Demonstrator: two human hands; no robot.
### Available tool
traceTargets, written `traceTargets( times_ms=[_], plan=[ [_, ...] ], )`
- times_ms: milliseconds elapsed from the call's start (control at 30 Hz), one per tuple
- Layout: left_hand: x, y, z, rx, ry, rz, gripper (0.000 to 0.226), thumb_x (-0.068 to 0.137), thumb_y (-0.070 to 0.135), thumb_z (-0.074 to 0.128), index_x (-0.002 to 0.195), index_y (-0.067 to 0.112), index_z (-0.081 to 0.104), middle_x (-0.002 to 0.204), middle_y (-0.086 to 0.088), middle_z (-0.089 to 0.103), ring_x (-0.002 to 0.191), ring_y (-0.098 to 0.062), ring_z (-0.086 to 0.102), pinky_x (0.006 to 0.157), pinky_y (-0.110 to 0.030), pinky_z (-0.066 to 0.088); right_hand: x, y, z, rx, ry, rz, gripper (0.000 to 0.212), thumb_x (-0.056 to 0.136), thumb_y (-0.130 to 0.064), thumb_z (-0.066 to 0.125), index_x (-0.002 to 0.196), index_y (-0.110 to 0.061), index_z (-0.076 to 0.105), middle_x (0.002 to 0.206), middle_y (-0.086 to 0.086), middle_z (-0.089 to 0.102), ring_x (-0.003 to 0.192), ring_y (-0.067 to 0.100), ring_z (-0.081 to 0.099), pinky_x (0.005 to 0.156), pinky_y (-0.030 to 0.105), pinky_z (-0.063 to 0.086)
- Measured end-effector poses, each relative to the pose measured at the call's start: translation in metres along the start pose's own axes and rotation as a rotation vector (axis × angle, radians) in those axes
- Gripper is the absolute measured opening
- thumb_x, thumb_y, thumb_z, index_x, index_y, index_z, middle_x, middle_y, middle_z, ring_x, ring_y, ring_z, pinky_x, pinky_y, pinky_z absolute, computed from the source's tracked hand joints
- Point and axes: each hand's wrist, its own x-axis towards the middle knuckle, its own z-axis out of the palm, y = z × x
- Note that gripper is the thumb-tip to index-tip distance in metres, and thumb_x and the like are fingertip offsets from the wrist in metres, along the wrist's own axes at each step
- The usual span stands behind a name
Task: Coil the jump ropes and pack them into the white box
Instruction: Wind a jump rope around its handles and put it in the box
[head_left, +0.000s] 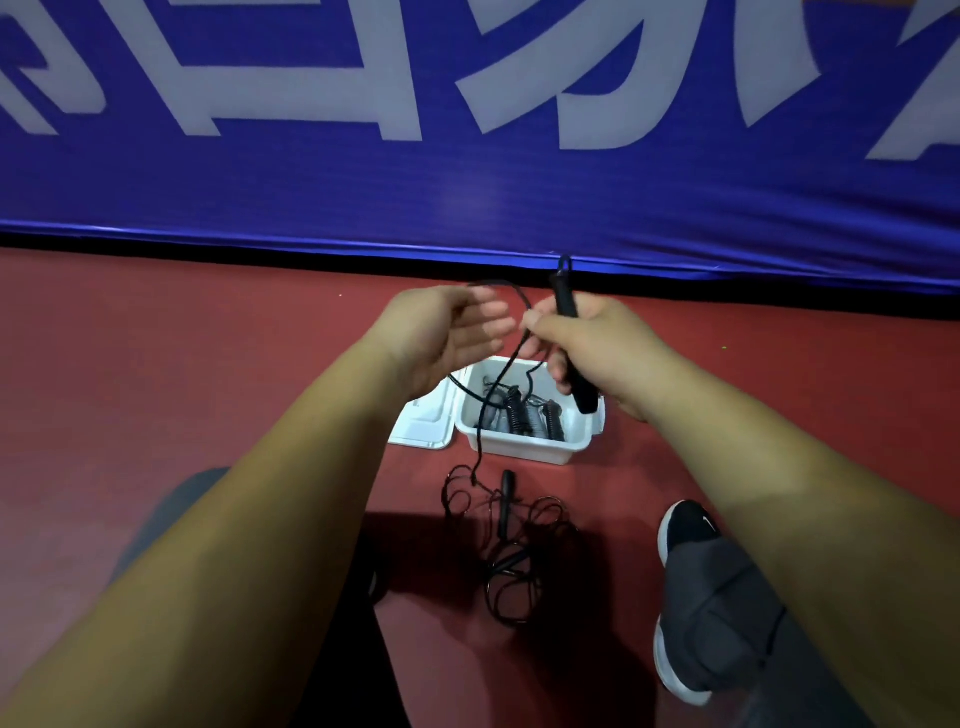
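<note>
The right hand (592, 343) is closed around a black handle (571, 343), held tilted above the far side of the box (524, 447). The left hand (447, 332) hovers just left of the handle with its fingers spread and loose; the cord (511, 358) arcs past its fingertips, but whether any finger actually touches it cannot be determined, as that hand is blurred. From the handle the cord loops up, drops down across the box opening, crosses the near rim and joins a loose tangle (498, 540) on the floor (208, 364) just in front of the box. A second handle (505, 501) lies in that tangle. The box already contains several coiled ropes (524, 415); its lid (423, 421) lies open against its left side. A shoe (685, 540) rests to the right of the tangle. Risks: if the cord is drawn up quickly, overlapping loops in the tangle are likely to cinch into a knot or lift as one clump. The cord bearing on the near rim may tip or drag the light box. The rising cord may also snag the packed ropes and pull one out. The free handle may swing as it leaves the floor. With the left hand not gripping, wraps formed around the handle are likely to slacken and spring apart.
</note>
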Motion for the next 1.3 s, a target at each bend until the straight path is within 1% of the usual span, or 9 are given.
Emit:
traceTargets(
  times_ms=[100,233,400,600,767,867,1067,1167,1300],
  plan=[
    [-0.007,-0.009,0.003,0.432,-0.125,-0.052,0.038,0.098,-0.004,0.04,0.124,0.005,0.066,0.118,-0.011,0.078,0.107,-0.027,0.076,0.094,-0.039,0.057,0.001,-0.012,-0.004,0.124,0.098,-0.1,0.008,0.106,-0.02,0.065,0.101,-0.014,0.067,0.086,0.005,0.079,0.05,0.017,0.053,0.053,0.033,0.047],
    [-0.01,-0.027,0.0,1.048,-0.295,-0.082,0.021,0.096,0.01,0.066,0.112,0.017,0.078,0.115,-0.003,0.079,0.1,-0.014,0.065,0.081,-0.029,0.046,0.005,-0.021,-0.017,0.253,0.274,-0.194,0.006,0.107,-0.022,0.064,0.105,-0.017,0.061,0.09,0.004,0.079,0.049,0.017,0.053,0.051,0.031,0.05],
    [-0.003,-0.03,-0.001,0.86,-0.21,-0.057,0.023,0.109,0.012,0.053,0.115,0.0,0.072,0.108,-0.012,0.08,0.089,-0.025,0.069,0.066,-0.024,0.057,0.012,-0.013,-0.025,0.229,0.383,-0.018,0.006,0.107,-0.026,0.061,0.107,-0.02,0.061,0.099,0.002,0.082,0.049,0.014,0.054,0.05,0.028,0.051],
    [-0.006,-0.014,0.006,0.364,-0.132,0.028,0.021,0.111,0.016,0.052,0.12,0.0,0.063,0.107,-0.012,0.079,0.093,-0.024,0.078,0.081,-0.033,0.065,0.002,0.01,-0.017,-0.179,-0.004,0.399,0.023,0.102,-0.01,0.059,0.119,-0.02,0.07,0.113,0.008,0.074,0.078,0.021,0.067,0.062,0.033,0.057],
    [-0.006,-0.005,0.006,0.102,-0.053,0.066,0.023,0.11,0.018,0.053,0.116,-0.002,0.064,0.102,-0.013,0.079,0.098,-0.025,0.079,0.085,-0.035,0.065,-0.001,0.022,-0.007,-0.172,-0.126,0.353,0.015,0.102,-0.017,0.07,0.116,-0.013,0.074,0.11,0.013,0.078,0.081,0.024,0.073,0.092,0.048,0.063],
    [-0.002,-0.003,0.006,0.012,-0.043,0.07,0.03,0.112,0.024,0.051,0.117,-0.002,0.064,0.107,-0.014,0.078,0.104,-0.027,0.078,0.088,-0.038,0.065,-0.001,0.017,-0.006,-0.15,-0.099,0.25,0.013,0.105,-0.023,0.066,0.108,-0.013,0.074,0.098,0.009,0.082,0.082,0.024,0.074,0.096,0.049,0.061],
    [-0.003,-0.01,0.007,0.328,-0.138,0.083,0.036,0.093,-0.006,0.046,0.124,0.004,0.062,0.11,-0.011,0.079,0.112,-0.029,0.074,0.109,-0.048,0.053,0.0,0.005,-0.005,0.05,-0.029,0.109,0.014,0.108,-0.017,0.062,0.107,-0.007,0.07,0.085,0.011,0.08,0.069,0.027,0.071,0.069,0.04,0.061],
    [-0.006,-0.021,0.007,0.659,-0.26,0.102,0.042,0.075,0.005,0.056,0.113,0.013,0.069,0.107,-0.009,0.077,0.113,-0.026,0.07,0.114,-0.051,0.045,0.002,0.002,-0.005,0.125,0.016,0.074,0.014,0.109,-0.014,0.058,0.103,-0.006,0.069,0.077,0.01,0.076,0.064,0.027,0.07,0.065,0.04,0.062],
    [-0.004,-0.031,0.004,0.797,-0.358,0.092,0.019,0.083,0.013,0.066,0.096,0.024,0.074,0.108,-0.008,0.077,0.115,-0.02,0.07,0.112,-0.046,0.049,0.005,0.0,-0.005,0.199,0.088,0.049,0.014,0.109,-0.011,0.056,0.103,-0.003,0.067,0.071,0.01,0.072,0.06,0.029,0.07,0.067,0.045,0.065]
  ],
)
